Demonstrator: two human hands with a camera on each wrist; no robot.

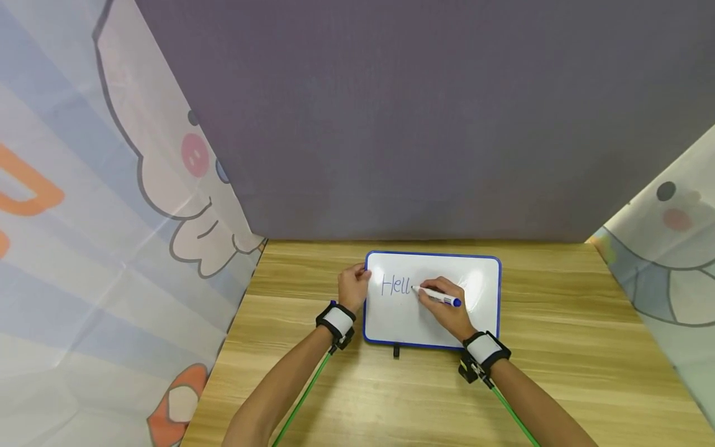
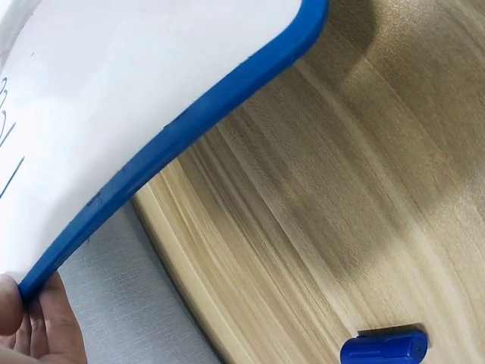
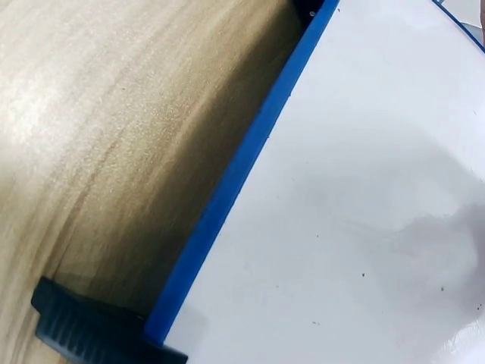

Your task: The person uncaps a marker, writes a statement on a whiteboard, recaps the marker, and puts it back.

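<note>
A whiteboard with a blue frame bears the handwritten letters "Hell" in blue. My left hand grips its left edge; in the left wrist view the thumb lies over the frame and the fingers are beneath. My right hand pinches a white marker with a blue end, its tip right at the last letter. The right wrist view shows the board's white surface and blue edge, but not the marker.
A blue marker cap lies on the wooden table near my left wrist. A small black piece shows at the board's lower edge, and a dark ribbed piece sits at a corner. A grey panel stands behind the table.
</note>
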